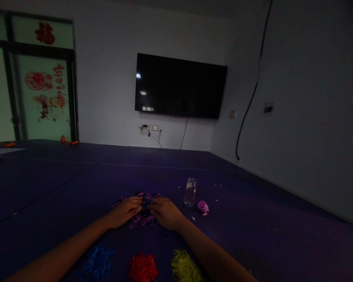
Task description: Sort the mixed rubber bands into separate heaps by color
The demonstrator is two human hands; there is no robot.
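On the dark purple table surface lies a loose pile of pink and dark rubber bands (147,220). My left hand (125,211) rests over the pile's left side, fingers stretched out towards the middle. From the other side my right hand (166,213) reaches over the pile, its fingers also extended and bent slightly down. The fingertips of both hands are close together, and the bands under them are partly hidden. To the right of my right hand stands a clear plastic bottle (190,194), uncapped, with a pink cap-like piece (203,207) beside it.
Nearer to me are a blue heap (98,261), a red heap (143,268) and a yellow heap (186,266) of thin strands. Small white scraps are scattered around the bottle. Orange objects (73,143) sit at the far left edge. A television (181,86) hangs on the wall.
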